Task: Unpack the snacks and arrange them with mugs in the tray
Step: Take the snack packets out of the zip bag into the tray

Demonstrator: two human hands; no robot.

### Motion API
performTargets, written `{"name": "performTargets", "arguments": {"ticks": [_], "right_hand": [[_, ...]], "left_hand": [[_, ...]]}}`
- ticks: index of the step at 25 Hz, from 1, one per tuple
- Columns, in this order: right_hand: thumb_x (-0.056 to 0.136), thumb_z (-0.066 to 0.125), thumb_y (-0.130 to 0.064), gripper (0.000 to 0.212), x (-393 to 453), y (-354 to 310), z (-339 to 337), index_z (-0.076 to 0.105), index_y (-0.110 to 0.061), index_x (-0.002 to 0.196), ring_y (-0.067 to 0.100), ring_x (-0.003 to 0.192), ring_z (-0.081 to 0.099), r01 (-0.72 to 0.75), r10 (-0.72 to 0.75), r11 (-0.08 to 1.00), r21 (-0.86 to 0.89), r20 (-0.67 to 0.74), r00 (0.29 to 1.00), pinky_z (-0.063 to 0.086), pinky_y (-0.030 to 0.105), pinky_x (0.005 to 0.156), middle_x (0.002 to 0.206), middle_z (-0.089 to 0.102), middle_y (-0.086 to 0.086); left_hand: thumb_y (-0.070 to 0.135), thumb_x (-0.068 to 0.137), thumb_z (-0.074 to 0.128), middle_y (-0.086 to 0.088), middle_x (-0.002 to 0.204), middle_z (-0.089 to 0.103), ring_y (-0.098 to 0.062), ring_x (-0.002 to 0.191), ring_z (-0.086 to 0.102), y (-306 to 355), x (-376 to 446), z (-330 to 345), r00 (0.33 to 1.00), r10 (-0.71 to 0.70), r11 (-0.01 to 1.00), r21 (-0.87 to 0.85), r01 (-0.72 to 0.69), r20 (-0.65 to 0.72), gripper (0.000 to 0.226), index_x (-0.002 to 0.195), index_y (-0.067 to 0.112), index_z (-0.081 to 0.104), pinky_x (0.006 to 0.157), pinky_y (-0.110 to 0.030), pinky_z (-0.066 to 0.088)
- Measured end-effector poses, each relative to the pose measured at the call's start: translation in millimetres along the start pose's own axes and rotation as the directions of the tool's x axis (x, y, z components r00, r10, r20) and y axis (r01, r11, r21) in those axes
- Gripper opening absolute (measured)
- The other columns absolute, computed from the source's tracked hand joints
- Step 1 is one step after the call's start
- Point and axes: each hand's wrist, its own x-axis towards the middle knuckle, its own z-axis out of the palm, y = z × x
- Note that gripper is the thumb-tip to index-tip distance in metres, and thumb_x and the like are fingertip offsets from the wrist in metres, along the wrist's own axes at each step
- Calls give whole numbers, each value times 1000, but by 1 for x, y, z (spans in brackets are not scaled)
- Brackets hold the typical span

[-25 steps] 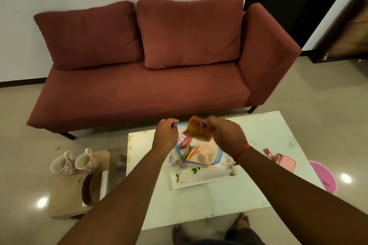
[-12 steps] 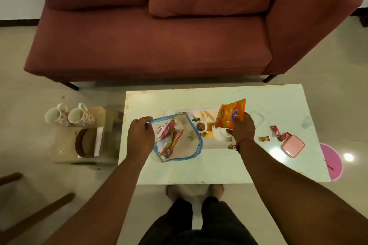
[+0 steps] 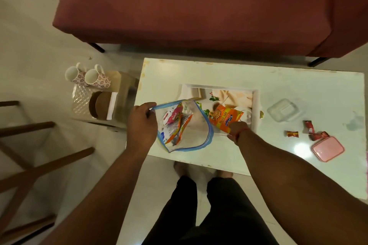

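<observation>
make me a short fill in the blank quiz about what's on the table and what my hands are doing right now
1. The left hand grips the rim of the clear ____-edged bag.
2. The right hand lays the orange snack packet in the ____.
3. The two mugs stand on a low stool to the ____ of the table.
4. The small case near the table's right end is ____.

Missing words: blue; tray; left; pink

White table (image 3: 229,74) bears tray (image 3: 255,103), pink case (image 3: 328,149).

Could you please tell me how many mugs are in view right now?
2. Both floral mugs stand side by side on the low stand left of the white table: one on the left, the other beside it on the right. None seems hidden.
</observation>
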Motion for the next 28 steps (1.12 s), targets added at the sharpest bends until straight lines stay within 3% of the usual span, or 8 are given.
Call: {"name": "performTargets", "arguments": {"ticks": [2, 5, 8, 10, 13, 16, 24, 28], "right_hand": [[98, 49, -8, 26, -22, -1, -10, 55, -3, 122, 31, 81, 58, 21, -35, 991, -130, -107, 994, 44, 30, 54, 111, 55, 22], [92, 49, -3, 28, -69, -14, -26, 60, -4, 118, 35, 106, 60, 375, -442, 883, -284, -228, 867, 42, 25, 70, 115, 62, 17], [88, 51, -2, 18, -145, -31, -22, 62, -12, 97, 21, 95, 59, 867, -918, 388, -314, -47, 394, 41, 20, 80, 99, 62, 4], [86, 51, -9, 17, -182, -32, -4, 62, -19, 96, 14, 90, 57, 941, -946, 26, -338, 295, 132, 45, 20, 79, 96, 61, -2], [86, 58, -12, 30, -193, -24, 31, 63, -18, 115, 28, 106, 59, 785, -650, -330, -524, 729, 214, 52, 40, 84, 115, 62, 8], [94, 55, -19, 35, -179, -25, 48, 56, -11, 128, 39, 119, 53, 457, -492, -612, -645, 763, 419, 47, 46, 92, 134, 54, 16], [85, 61, -10, 27, -225, -63, 59, 64, -22, 109, 29, 94, 63, 464, -636, -590, -661, 734, 237, 46, 35, 60, 101, 65, 2], [82, 54, -18, 22, -255, -63, 31, 62, -31, 99, 11, 82, 61, 752, -933, -182, -634, 353, 71, 51, 28, 62, 88, 64, -11]], "left_hand": [[21, 103, 51, -3, 119, 59, -16, 103, 60, 4, -5, 2, 1000, -19, 1000, -11, 19, 20, 26, 124, 19, 65, 79, -45, 63], [18, 103, 50, -8, 123, 59, -22, 112, 61, 21, -15, 1, 998, -19, 1000, -13, 20, 55, 26, 125, 18, 64, 84, -49, 61], [17, 103, 49, -6, 118, 58, -25, 111, 63, 45, -26, -3, 997, 33, 999, -15, -32, 66, 27, 124, 17, 66, 83, -48, 62], [18, 103, 48, -1, 112, 57, -23, 108, 64, 58, -32, -5, 992, 102, 995, 3, -103, 77, 27, 124, 19, 66, 82, -45, 62], [17, 103, 48, 0, 112, 58, -19, 107, 62, 77, -37, -6, 971, 215, 977, -20, -214, 108, 28, 125, 17, 66, 84, -42, 62], [18, 103, 50, -1, 116, 60, -14, 107, 57, 91, -37, -8, 942, 308, 951, -34, -306, 132, 27, 124, 19, 67, 83, -32, 62], [16, 103, 47, -5, 124, 62, -16, 108, 58, 74, 20, -39, 936, 323, 946, -25, -323, 138, 28, 124, 15, 67, 86, -23, 56], [18, 103, 47, -2, 118, 57, -20, 109, 61, 45, 56, -51, 947, 254, 967, -64, -246, 196, 28, 125, 15, 65, 78, -36, 63]]}}
